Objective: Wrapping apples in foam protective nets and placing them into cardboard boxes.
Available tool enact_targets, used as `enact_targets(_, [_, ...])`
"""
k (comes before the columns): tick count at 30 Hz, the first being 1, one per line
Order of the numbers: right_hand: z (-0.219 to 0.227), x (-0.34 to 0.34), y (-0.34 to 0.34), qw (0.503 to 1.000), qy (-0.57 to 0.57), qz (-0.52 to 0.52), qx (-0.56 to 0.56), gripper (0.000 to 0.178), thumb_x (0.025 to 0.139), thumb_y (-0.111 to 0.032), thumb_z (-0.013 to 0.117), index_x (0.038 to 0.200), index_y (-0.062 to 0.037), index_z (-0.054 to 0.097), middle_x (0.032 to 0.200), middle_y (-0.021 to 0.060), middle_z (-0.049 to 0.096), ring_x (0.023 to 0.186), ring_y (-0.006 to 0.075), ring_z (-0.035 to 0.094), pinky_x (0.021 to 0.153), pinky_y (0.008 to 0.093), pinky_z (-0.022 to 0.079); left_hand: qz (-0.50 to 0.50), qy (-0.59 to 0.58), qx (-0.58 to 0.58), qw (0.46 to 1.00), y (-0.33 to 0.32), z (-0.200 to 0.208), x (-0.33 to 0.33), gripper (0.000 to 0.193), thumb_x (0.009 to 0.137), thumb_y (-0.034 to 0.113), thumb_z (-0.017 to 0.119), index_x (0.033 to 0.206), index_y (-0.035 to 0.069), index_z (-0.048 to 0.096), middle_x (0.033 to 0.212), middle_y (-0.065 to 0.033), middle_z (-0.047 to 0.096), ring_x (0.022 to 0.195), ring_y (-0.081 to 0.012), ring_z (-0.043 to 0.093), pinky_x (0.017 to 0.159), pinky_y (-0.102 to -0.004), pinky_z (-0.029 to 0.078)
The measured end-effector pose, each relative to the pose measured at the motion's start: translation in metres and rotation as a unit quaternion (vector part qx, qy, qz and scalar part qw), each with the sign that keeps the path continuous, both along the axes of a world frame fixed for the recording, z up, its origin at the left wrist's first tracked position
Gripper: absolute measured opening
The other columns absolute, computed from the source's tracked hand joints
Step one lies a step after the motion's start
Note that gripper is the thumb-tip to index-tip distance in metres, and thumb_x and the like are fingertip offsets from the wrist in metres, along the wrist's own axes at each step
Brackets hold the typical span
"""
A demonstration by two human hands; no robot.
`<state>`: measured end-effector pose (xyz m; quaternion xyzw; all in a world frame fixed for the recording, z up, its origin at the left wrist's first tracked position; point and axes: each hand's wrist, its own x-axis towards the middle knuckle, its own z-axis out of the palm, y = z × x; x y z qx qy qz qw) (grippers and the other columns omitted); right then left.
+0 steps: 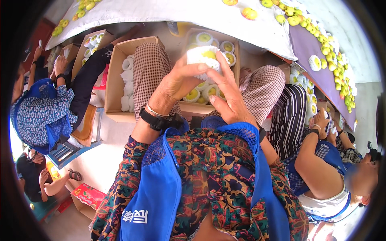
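An apple in a white foam net (204, 55) is held up in front of me, yellow-green where its top shows. The fingers of my left hand (179, 82) are wrapped round its left and near side. My right hand (230, 96) has its fingers against the right side of the net, with the thumb lower and apart. Beneath my hands, between my knees, a cardboard box (197, 107) holds several apples in foam nets (193, 95). Left of my knee, another cardboard box (116, 80) contains white foam nets (128, 86).
Loose apples (339, 76) lie along a purple-covered surface (307, 50) at right, beside a white-covered table (161, 12) ahead. Co-workers sit on both sides, near more boxes of netted apples (91, 42). A blue stool (66, 154) and a red box (88, 195) are at left.
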<state>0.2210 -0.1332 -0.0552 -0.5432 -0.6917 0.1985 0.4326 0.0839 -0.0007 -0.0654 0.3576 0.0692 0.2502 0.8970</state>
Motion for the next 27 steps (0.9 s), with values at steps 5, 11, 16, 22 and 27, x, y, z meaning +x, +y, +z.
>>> enact_targets(5, [0.001, -0.014, -0.003, 0.942, 0.333, -0.051, 0.003, 0.061, 0.084, -0.003, 0.044, 0.144, -0.0015, 0.039, 0.156, 0.0215, 0.026, 0.146, 0.0342, 0.024, 0.118, 0.0447, 0.022, 0.013, -0.006, 0.011, 1.0, -0.004, 0.005, 0.002, 0.062, 0.081, 0.017, 0.069, 0.136, -0.002, 0.045, 0.127, -0.0126, 0.057, 0.116, -0.023, 0.055, 0.101, -0.0358, 0.044])
enact_targets(11, [-0.005, -0.006, 0.003, 0.958, 0.229, -0.174, 0.006, 0.037, 0.097, -0.013, 0.048, 0.13, 0.0042, 0.052, 0.135, 0.0217, 0.052, 0.13, 0.0332, 0.046, 0.11, 0.0394, 0.034, 0.02, 0.055, 0.082, 0.995, -0.007, 0.007, 0.0, 0.069, 0.075, 0.017, 0.07, 0.136, -0.003, 0.044, 0.124, -0.0124, 0.058, 0.115, -0.0222, 0.056, 0.101, -0.0351, 0.044])
enact_targets(16, [0.015, 0.003, 0.003, 0.976, 0.131, -0.172, 0.026, 0.039, 0.092, -0.021, 0.062, 0.124, 0.0014, 0.058, 0.122, 0.0205, 0.059, 0.112, 0.0313, 0.058, 0.094, 0.038, 0.046, -0.018, 0.104, 0.149, 0.983, -0.006, 0.006, -0.007, 0.073, 0.072, 0.021, 0.072, 0.135, -0.002, 0.045, 0.123, -0.012, 0.058, 0.114, -0.0206, 0.055, 0.1, -0.0331, 0.043])
enact_targets(22, [0.044, 0.021, 0.001, 0.992, -0.013, -0.122, -0.006, 0.046, 0.08, -0.025, 0.072, 0.12, -0.0044, 0.063, 0.106, 0.0174, 0.064, 0.096, 0.0307, 0.064, 0.081, 0.0376, 0.052, -0.078, 0.19, 0.251, 0.946, -0.005, 0.021, -0.011, 0.093, 0.061, 0.029, 0.078, 0.14, -0.001, 0.04, 0.121, -0.0086, 0.057, 0.11, -0.0172, 0.054, 0.097, -0.0287, 0.042])
enact_targets(27, [0.046, 0.023, 0.001, 0.994, -0.051, -0.101, 0.003, 0.037, 0.081, -0.024, 0.071, 0.113, -0.0064, 0.067, 0.103, 0.0154, 0.064, 0.09, 0.0283, 0.064, 0.079, 0.0361, 0.051, -0.12, 0.111, 0.322, 0.932, 0.0, 0.016, -0.008, 0.089, 0.066, 0.029, 0.078, 0.141, -0.001, 0.041, 0.127, -0.0129, 0.055, 0.117, -0.0215, 0.053, 0.103, -0.0331, 0.04])
